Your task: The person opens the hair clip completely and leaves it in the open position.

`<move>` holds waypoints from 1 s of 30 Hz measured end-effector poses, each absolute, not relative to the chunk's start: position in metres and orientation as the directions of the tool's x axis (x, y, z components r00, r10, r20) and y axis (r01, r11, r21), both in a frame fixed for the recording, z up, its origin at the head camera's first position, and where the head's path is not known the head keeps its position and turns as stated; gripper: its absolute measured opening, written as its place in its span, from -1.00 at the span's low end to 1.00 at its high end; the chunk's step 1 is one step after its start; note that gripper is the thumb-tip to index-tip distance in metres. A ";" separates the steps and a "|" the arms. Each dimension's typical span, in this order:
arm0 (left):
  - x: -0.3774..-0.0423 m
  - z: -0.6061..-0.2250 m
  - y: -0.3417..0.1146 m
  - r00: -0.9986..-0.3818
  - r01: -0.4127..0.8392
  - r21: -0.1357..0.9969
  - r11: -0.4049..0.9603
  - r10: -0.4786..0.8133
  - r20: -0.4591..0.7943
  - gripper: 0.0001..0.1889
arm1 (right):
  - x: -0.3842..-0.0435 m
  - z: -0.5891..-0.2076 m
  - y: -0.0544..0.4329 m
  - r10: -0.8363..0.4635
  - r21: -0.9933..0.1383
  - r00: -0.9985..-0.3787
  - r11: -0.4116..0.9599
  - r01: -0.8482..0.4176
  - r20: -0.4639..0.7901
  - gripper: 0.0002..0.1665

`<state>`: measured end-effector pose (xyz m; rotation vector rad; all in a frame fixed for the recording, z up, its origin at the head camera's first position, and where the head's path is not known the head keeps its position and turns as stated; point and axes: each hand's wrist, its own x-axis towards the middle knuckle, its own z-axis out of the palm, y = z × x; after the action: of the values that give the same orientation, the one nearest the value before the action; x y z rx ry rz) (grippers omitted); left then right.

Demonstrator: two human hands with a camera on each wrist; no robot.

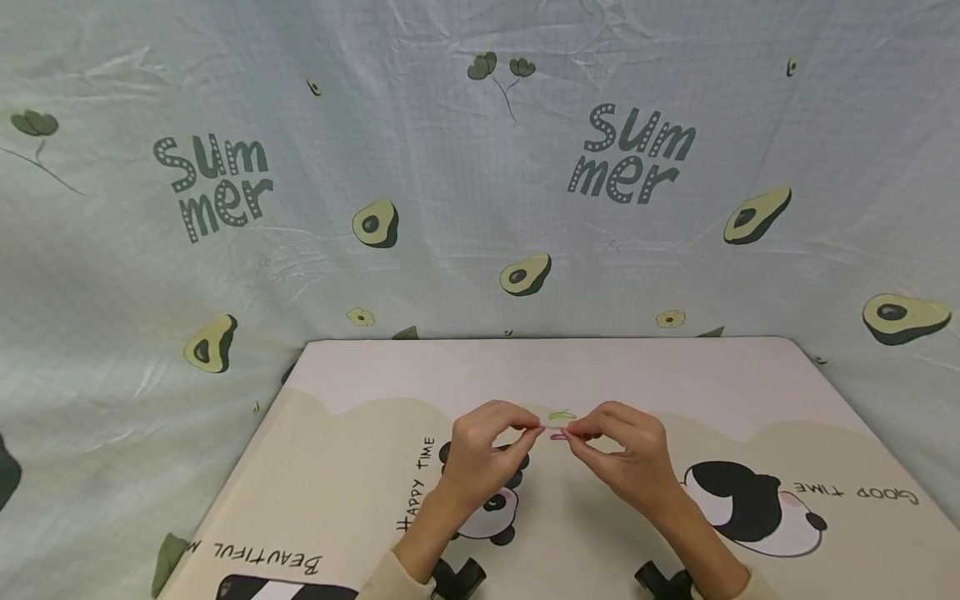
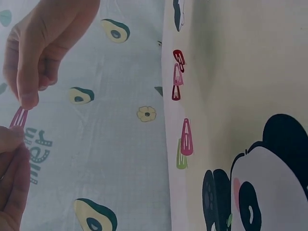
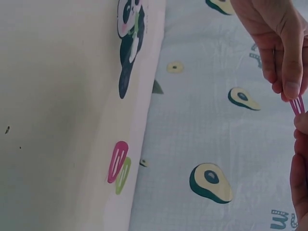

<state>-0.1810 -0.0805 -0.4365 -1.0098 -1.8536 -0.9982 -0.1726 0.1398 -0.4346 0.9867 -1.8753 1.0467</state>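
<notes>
A pink snap hair clip (image 1: pixel 553 427) is stretched between my two hands above the table. My left hand (image 1: pixel 483 454) pinches one end with thumb and fingertips. At the other end, my right hand (image 1: pixel 633 450) pinches it the same way. The left wrist view shows the clip's slotted body (image 2: pixel 19 117) between the fingertips. Below the hands, a magenta hair clip (image 2: pixel 186 138) and a green hair clip (image 2: pixel 181 155) lie side by side, partly overlapping. Farther up in that view lie a dark red clip (image 2: pixel 179 57), a pink clip (image 2: pixel 178 74) and another red clip (image 2: pixel 176 93).
The table cover (image 1: pixel 375 483) is beige and pink, printed with pandas and lettering. Behind the table hangs a pale curtain (image 1: pixel 450 167) with avocado prints. Dark bands (image 1: pixel 457 579) sit at the wrists. The right hand hides the red clips from the head view.
</notes>
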 end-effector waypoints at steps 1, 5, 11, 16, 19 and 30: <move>-0.181 -0.436 -0.080 -0.373 0.891 0.260 0.373 0.271 0.887 -0.79 | -0.172 -0.434 0.139 -0.253 -0.315 -0.420 0.367 -0.875 0.871 -0.63; -0.180 -0.436 -0.080 -0.362 0.895 0.252 0.369 0.269 0.893 -0.79 | -0.172 -0.434 0.139 -0.234 -0.328 -0.423 0.356 -0.875 0.875 -0.59; -0.180 -0.436 -0.078 -0.352 0.901 0.250 0.355 0.261 0.899 -0.79 | -0.174 -0.434 0.138 -0.209 -0.321 -0.403 0.338 -0.885 0.891 -0.50; -0.179 -0.437 -0.077 -0.349 0.903 0.252 0.347 0.253 0.903 -0.79 | -0.175 -0.435 0.138 -0.195 -0.329 -0.404 0.328 -0.886 0.894 -0.49; -0.178 -0.437 -0.076 -0.344 0.905 0.248 0.345 0.251 0.905 -0.79 | -0.175 -0.435 0.138 -0.193 -0.333 -0.407 0.325 -0.885 0.893 -0.48; -0.179 -0.437 -0.077 -0.350 0.904 0.252 0.345 0.258 0.900 -0.79 | -0.174 -0.435 0.139 -0.205 -0.360 -0.432 0.312 -0.879 0.878 -0.53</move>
<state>-0.1791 -0.0766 -0.4374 -1.0267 -1.8107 -1.0200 -0.1738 0.1390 -0.4354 0.9671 -1.8356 1.1480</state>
